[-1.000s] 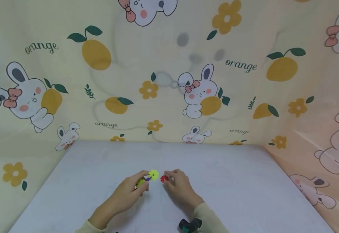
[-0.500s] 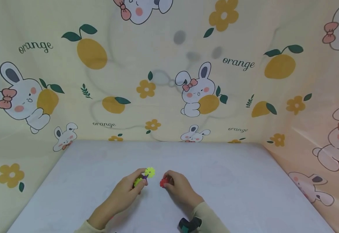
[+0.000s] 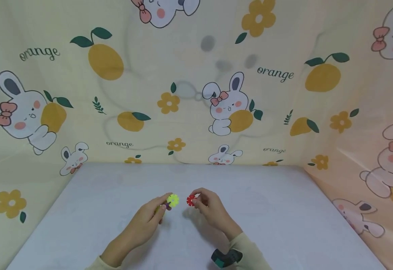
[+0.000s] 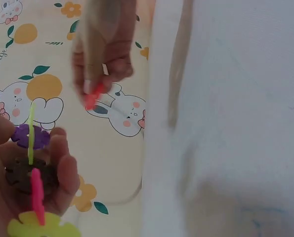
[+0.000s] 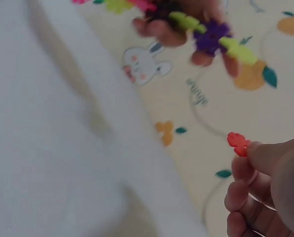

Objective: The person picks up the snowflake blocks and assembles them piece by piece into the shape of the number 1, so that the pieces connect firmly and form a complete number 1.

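Observation:
My left hand (image 3: 142, 221) grips a chain of slotted flower-shaped plastic discs, joined edge to edge. A yellow disc (image 3: 173, 200) stands at the end facing my right hand, with a purple disc (image 5: 211, 38) behind it. Further along, a dark disc (image 4: 25, 175) lies against my fingers, then a pink disc (image 4: 37, 195) and another yellow disc (image 4: 43, 226). Between thumb and fingertips my right hand (image 3: 213, 210) pinches a single red disc (image 3: 191, 200). A small gap separates the red disc from the chain's yellow end, both held above the table.
A white-covered table (image 3: 270, 210) lies under both hands. Behind it hangs a cream curtain (image 3: 196, 123) printed with rabbits and oranges, which continues along both sides. A black strapped device (image 3: 227, 258) sits at my right wrist.
My right hand has risen from near the tabletop and turned the red disc to show its flat face. The left hand has shifted slightly, rolling the chain a little.

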Available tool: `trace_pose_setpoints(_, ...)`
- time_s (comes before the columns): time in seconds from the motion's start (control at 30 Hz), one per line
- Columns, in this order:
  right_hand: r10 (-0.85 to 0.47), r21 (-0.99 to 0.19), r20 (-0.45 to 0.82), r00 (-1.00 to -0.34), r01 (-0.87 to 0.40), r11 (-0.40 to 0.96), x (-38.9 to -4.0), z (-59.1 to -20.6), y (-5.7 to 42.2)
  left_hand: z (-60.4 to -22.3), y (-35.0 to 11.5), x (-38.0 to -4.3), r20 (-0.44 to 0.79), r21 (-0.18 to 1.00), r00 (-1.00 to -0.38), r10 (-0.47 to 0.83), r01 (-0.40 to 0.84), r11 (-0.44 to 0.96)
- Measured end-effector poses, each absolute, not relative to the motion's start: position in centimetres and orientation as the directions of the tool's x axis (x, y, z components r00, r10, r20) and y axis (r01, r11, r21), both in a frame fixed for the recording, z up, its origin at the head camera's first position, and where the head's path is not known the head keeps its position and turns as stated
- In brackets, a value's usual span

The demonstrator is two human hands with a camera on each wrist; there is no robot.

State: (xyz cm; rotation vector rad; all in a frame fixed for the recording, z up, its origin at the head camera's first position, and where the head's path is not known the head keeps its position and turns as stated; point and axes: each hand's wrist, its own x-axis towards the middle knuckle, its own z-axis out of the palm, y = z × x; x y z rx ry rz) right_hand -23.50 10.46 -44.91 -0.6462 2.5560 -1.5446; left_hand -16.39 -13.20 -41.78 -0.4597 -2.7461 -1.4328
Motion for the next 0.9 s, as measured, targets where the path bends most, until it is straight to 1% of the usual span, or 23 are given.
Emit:
trace_pose_setpoints(0.13, -0.392, -0.896, 0.17, -0.904, -0.307, 0.32, -22.9, -43.7, 10.3, -41.7, -13.3, -16.4, 0.138, 0.801, -0.949, 0.282, 0.275, 0.532)
trace_pose_setpoints(0.23, -0.392, -0.904, 0.177, -0.903, -0.306, 0.297, -22.5, -43.0, 10.1, -41.8, -13.4, -16.4, 0.145, 0.784, -0.945, 0.292, 0.29, 0.548)
trace_pose_setpoints(0.43, -0.408, -0.905, 0.189, -0.893, -0.319, 0.28, -21.8, -42.2, 9.7, -42.0, -13.5, -16.5, 0.237, 0.723, -0.921, 0.309, 0.38, 0.577)
trace_pose_setpoints(0.5, -0.414, -0.907, 0.199, -0.888, -0.327, 0.265, -21.7, -42.1, 9.5, -42.1, -13.5, -16.5, 0.247, 0.706, -0.917, 0.314, 0.392, 0.589)
trace_pose_setpoints(0.77, -0.44, -0.902, 0.245, -0.864, -0.369, 0.223, -21.2, -41.9, 9.0, -42.2, -13.4, -16.4, 0.195, 0.697, -0.924, 0.33, 0.367, 0.616)
trace_pose_setpoints(0.9, -0.444, -0.902, 0.242, -0.862, -0.369, 0.225, -20.9, -41.7, 9.0, -42.1, -13.4, -16.4, 0.183, 0.695, -0.928, 0.323, 0.355, 0.625)
